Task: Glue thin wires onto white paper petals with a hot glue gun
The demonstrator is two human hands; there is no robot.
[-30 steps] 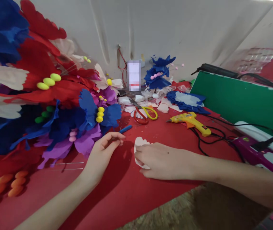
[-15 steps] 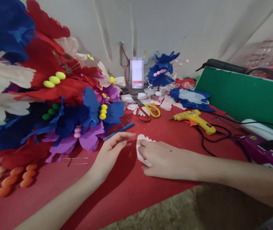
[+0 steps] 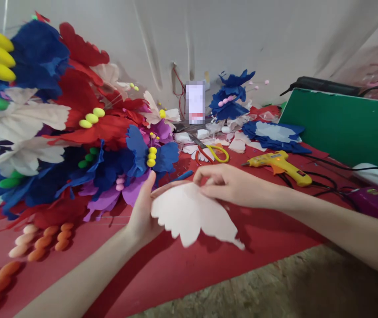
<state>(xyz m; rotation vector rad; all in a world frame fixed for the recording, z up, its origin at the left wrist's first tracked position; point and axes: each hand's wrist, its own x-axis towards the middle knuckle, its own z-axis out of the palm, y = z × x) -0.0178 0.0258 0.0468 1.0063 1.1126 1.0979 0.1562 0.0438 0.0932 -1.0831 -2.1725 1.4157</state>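
A pale wing-shaped cutout point(image 3: 189, 214) with a scalloped edge, of paper or thin cloth, is spread open between my hands above the red table. My left hand point(image 3: 144, 212) supports its left side from behind, thumb pointing up and the other fingers partly hidden by the piece. The bent fingers of my right hand point(image 3: 222, 183) pinch its top edge. Just beyond my hands lie a blue pen-like stick point(image 3: 184, 176) and scissors point(image 3: 217, 153) with red and yellow handles. A yellow glue gun point(image 3: 280, 167) rests to the right of them.
Finished butterflies, such as a blue one point(image 3: 169, 157), crowd the left side. Orange bead strips point(image 3: 45, 243) lie at the front left of the red table point(image 3: 175, 282). A phone point(image 3: 195, 101) stands at the back. On the right are a green board point(image 3: 341, 128) and black cords point(image 3: 328, 183).
The pale cutout, previously narrow and low under my right hand, is now opened out and raised. My left hand has come behind it. The whole view has shifted a little.
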